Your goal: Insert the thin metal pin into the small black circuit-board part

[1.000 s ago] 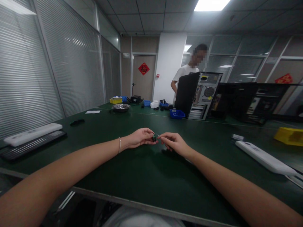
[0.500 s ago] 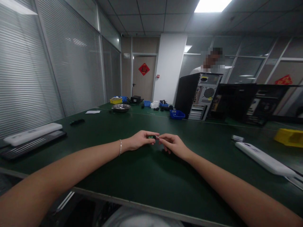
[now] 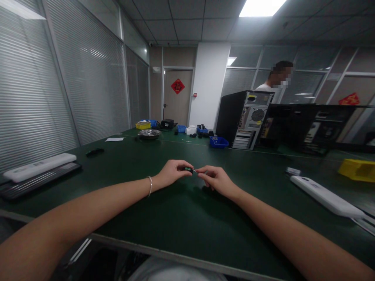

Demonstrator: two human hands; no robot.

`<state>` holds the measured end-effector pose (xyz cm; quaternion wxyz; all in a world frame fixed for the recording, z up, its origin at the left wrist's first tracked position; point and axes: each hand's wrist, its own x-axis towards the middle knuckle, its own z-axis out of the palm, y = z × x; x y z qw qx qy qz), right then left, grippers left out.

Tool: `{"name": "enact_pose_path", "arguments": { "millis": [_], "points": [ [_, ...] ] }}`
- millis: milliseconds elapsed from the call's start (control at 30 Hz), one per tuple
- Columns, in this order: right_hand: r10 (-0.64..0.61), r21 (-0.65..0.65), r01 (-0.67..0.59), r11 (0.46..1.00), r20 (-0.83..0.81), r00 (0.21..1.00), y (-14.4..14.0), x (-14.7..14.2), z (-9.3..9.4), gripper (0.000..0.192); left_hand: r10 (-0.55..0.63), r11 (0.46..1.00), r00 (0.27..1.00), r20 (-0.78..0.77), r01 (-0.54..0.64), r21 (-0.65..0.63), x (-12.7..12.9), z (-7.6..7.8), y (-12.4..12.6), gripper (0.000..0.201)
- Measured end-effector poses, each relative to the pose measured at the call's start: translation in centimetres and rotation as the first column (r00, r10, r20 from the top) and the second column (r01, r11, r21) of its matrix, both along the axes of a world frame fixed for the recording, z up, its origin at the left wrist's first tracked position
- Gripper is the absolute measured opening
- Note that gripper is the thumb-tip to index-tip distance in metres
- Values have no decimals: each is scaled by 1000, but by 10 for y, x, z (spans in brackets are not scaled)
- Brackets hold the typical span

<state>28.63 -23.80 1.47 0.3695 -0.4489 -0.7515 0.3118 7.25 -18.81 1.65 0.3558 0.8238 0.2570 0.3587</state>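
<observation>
Both my arms reach out over a dark green table [image 3: 164,218]. My left hand [image 3: 172,172], with a thin bracelet at the wrist, pinches a small dark part [image 3: 188,169] between thumb and fingers. My right hand [image 3: 213,178] meets it from the right, its fingertips pinched on a thin, light pin-like end at the part. The two hands touch just above the table top. The part is too small to tell more.
A keyboard with a white cover [image 3: 38,171] lies at the left, another white cover [image 3: 325,195] at the right, beside a yellow bin [image 3: 356,169]. Further back stand an open computer case [image 3: 244,119], blue bins [image 3: 218,141] and a metal bowl [image 3: 149,134]. A person [image 3: 275,84] stands behind the case.
My hands stay together on the small part, which has turned a little in my fingers. The person at the back has walked to the right, behind the computer case.
</observation>
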Motion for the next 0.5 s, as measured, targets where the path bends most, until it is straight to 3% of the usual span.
{"name": "enact_pose_path", "arguments": {
  "millis": [233,500],
  "points": [
    [-3,-4,3,1000,4,1000,3,3,-3,36,-10,998,1000,24,8,54,1,-4,5,28],
    [-34,-1,34,999,-23,999,6,2,-6,36,-69,974,986,150,99,-203,5,2,1,31]
  ]
}}
